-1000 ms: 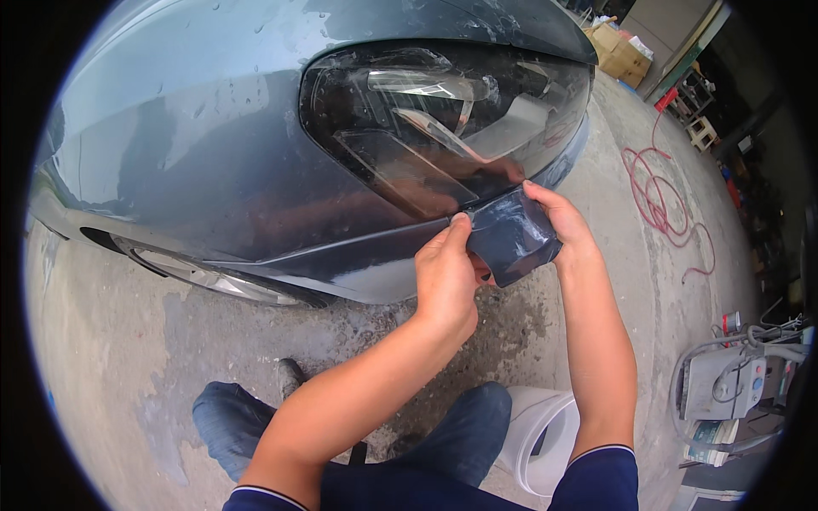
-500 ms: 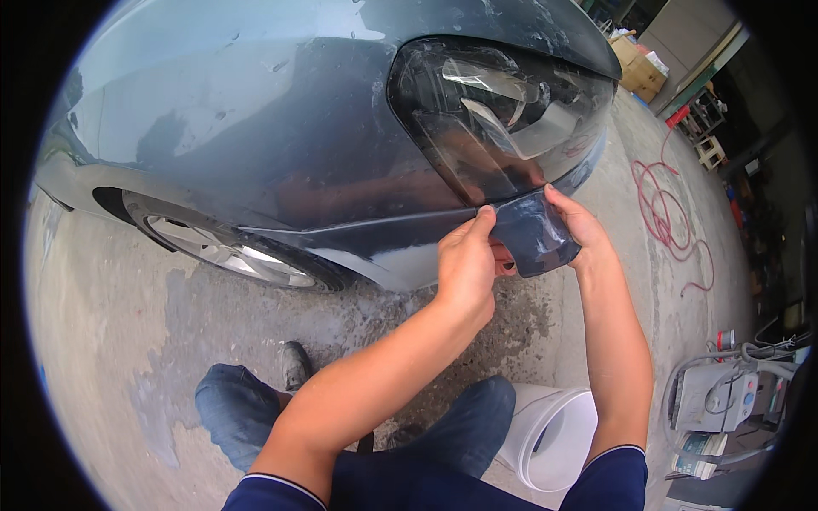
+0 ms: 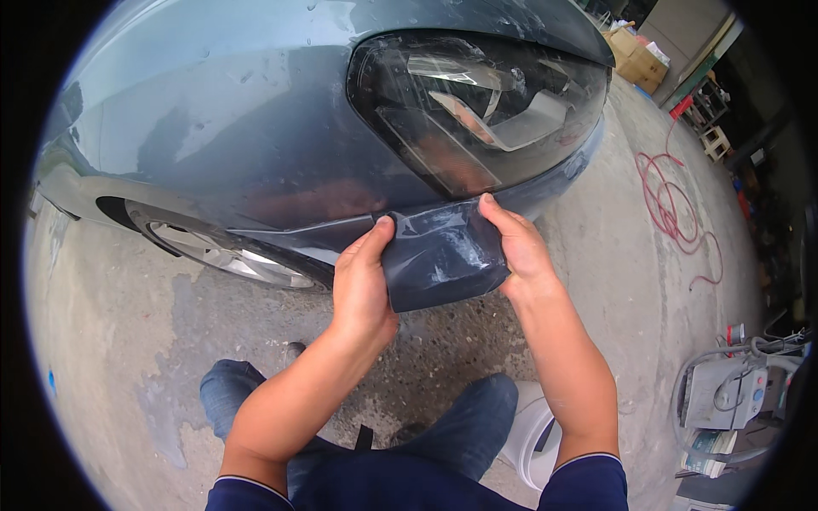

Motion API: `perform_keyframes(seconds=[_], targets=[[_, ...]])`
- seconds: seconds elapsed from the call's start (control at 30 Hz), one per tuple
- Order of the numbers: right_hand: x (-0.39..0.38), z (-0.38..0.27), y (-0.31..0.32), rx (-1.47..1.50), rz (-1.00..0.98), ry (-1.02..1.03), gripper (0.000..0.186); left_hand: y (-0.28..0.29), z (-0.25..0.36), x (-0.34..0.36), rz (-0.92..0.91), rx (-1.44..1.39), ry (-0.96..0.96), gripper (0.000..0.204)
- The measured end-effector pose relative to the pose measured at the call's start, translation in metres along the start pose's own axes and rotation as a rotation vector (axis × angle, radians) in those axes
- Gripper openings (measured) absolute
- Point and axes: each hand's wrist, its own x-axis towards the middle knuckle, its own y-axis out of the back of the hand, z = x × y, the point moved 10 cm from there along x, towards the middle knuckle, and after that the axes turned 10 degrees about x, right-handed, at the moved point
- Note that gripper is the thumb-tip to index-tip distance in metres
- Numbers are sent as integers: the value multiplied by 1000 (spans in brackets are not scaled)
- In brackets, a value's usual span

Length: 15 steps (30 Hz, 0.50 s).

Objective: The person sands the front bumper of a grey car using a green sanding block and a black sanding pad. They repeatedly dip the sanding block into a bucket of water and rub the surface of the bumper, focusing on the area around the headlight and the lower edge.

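Observation:
My left hand (image 3: 362, 277) pinches the left side of a dark grey, creased sheet (image 3: 439, 268) with whitish smears, thumb on top and fingers hidden beneath it. My right hand (image 3: 515, 255) grips the sheet's right side, thumb at its upper corner. The sheet lies in front of the grey car's bumper (image 3: 554, 183), just below the dark, streaked headlight (image 3: 469, 102); whether it touches the paintwork I cannot tell. The fender (image 3: 213, 128) has droplets on it, and the front wheel (image 3: 213, 247) shows at lower left.
A white bucket (image 3: 520, 451) stands by my right knee. At right lie a coiled red hose (image 3: 669, 204) on the concrete floor (image 3: 145, 341) and a grey machine with hoses (image 3: 720, 396). Cardboard boxes (image 3: 639, 64) and a small stool (image 3: 714, 140) are farther back.
Both hands and the sheet have moved left along the bumper, the left hand farther, so they are wider apart. The sheet is now spread wider between them.

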Motion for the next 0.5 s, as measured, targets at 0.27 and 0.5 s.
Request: perform_keyframes(seconds=[0.27,0.5], targets=[[44,-85,71,-38,43,107,29,-104,-53,22,-51,-78,47,34],[-4,-13,8,-47,94,-23,32,-17,-11,10,-76,-29,25,27]])
